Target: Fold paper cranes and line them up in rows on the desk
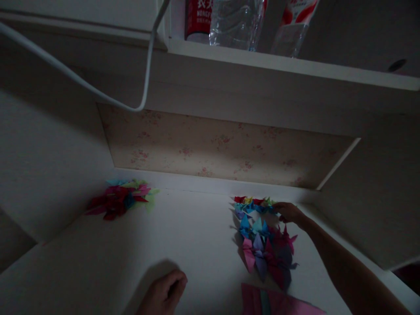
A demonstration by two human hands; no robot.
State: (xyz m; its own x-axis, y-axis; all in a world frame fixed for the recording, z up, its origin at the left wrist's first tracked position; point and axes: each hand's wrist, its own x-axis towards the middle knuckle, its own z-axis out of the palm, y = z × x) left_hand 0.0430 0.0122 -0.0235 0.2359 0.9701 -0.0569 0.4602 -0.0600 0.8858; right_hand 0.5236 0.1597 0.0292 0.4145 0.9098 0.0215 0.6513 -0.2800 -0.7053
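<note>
In front of the right half of the floral back panel (pixel 210 146), origami cranes (pixel 258 249) in blue, purple, pink and red stand in close rows on the white tabletop (pixel 193 232). At the rows' back right corner, nearest the panel, the right hand (pixel 287 212) has its fingertips on the blue and green cranes; its grip looks narrow, but I cannot tell whether it pinches one. The left hand (pixel 166 293), well in front of the panel's middle, is loosely curled with nothing visible in it. A pink piece (pixel 282 304) with a teal strip lies farther from the panel than the cranes. Before the panel's left end sits a jumbled heap of folded paper (pixel 120 201), mostly red. Above the panel, a shelf (pixel 278 63) carries a red-labelled container (pixel 198 19) and clear bottles (pixel 234 26); a white cable (pixel 148 72) loops down over the panel's upper left.
</note>
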